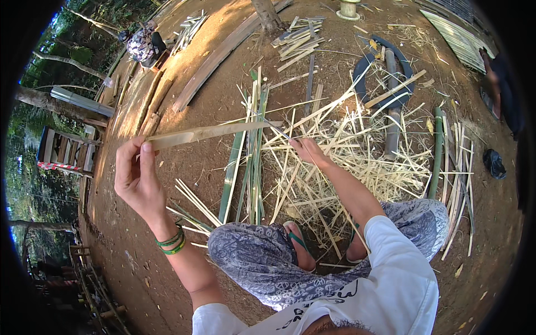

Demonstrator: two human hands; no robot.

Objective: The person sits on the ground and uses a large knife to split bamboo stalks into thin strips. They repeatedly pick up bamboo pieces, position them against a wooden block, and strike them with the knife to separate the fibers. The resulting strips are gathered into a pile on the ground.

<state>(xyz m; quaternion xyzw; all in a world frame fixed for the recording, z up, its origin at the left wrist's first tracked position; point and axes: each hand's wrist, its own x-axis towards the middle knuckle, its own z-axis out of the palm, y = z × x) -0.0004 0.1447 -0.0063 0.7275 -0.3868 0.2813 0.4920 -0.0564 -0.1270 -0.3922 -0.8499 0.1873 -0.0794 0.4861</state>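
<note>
My left hand (pixel 138 181) pinches one end of a flat, pale bamboo strip (pixel 204 134) between thumb and fingers. The strip stretches across to the right, nearly level. At its far end, the thin blade of a knife (pixel 280 132) meets it; whether the blade has cut in is too small to tell. My right hand (pixel 310 152) is closed around the knife's handle, which the fingers mostly hide. Under and beyond the strip lies a bundle of green and pale bamboo slats (pixel 258 167) on the ground.
Tangled bamboo shavings (pixel 357 173) cover the ground before my right knee. Beyond them lie a black tyre (pixel 410 64) and a bamboo pole (pixel 392 131). A green bamboo stick (pixel 437 151) and more strips (pixel 459 173) lie at right. Another person (pixel 144 46) sits far left, near a long plank (pixel 220 58).
</note>
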